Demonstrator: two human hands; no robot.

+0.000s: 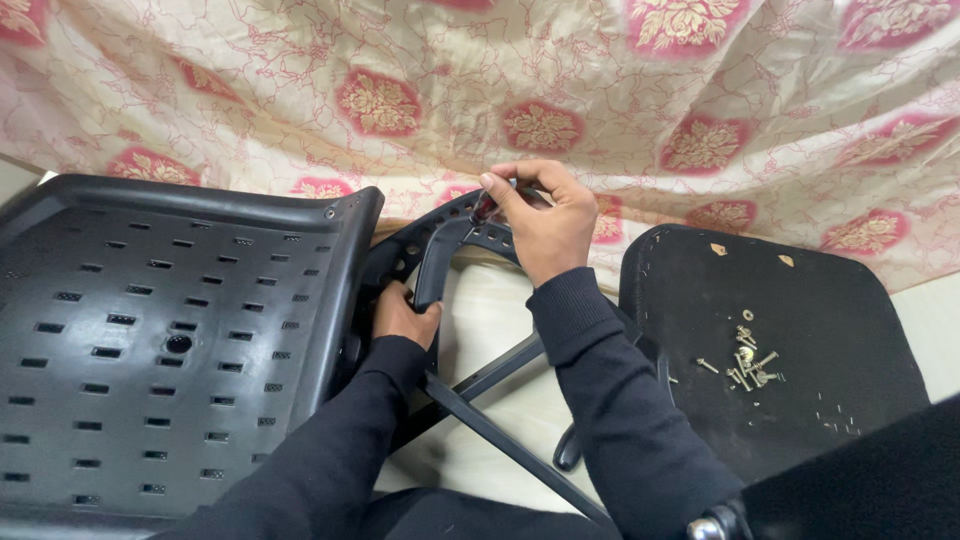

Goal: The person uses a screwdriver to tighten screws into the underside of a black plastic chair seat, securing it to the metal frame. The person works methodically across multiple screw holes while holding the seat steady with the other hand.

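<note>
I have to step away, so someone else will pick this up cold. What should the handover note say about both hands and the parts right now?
Left hand: gripping the lower end of the black curved armrest bracket, beside the perforated black chair back.
Right hand: fingers pinched around a small dark-red-handled tool at the top of the bracket.
Loose screws: piled on the black seat cushion, right side.
Done: bracket held in position.
Left: screws on the cushion not yet used; whether any are already in cannot be seen.

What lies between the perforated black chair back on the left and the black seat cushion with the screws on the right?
In the head view, both hands: the left hand grips a curved black armrest bracket, the right hand pinches a small tool at its top.
</note>
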